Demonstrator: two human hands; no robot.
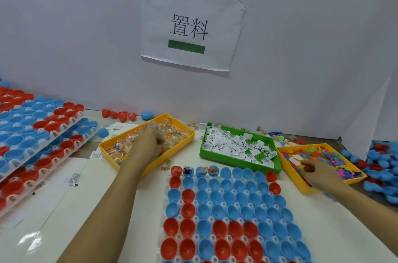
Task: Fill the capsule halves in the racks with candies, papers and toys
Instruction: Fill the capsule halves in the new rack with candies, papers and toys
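From my seat, the rack (231, 217) in front of me is translucent white, its capsule halves (217, 198) mostly sky blue with red ones down the 9 o'clock side and in a band toward 6 o'clock. At 11 o'clock a yellow tray (189, 133) holds candies (172, 131) in clear wrappers speckled orange, green and pink. At 1 o'clock a bright green tray (237, 160) holds white papers (234, 144) with black print. At 3 o'clock another yellow tray (305, 187) holds toys (329, 157) in pink, blue, orange and green. The stacked racks (41, 133) at 9 o'clock show blue and red patches. The wall sign (191, 25) is white with black characters and two green bars.
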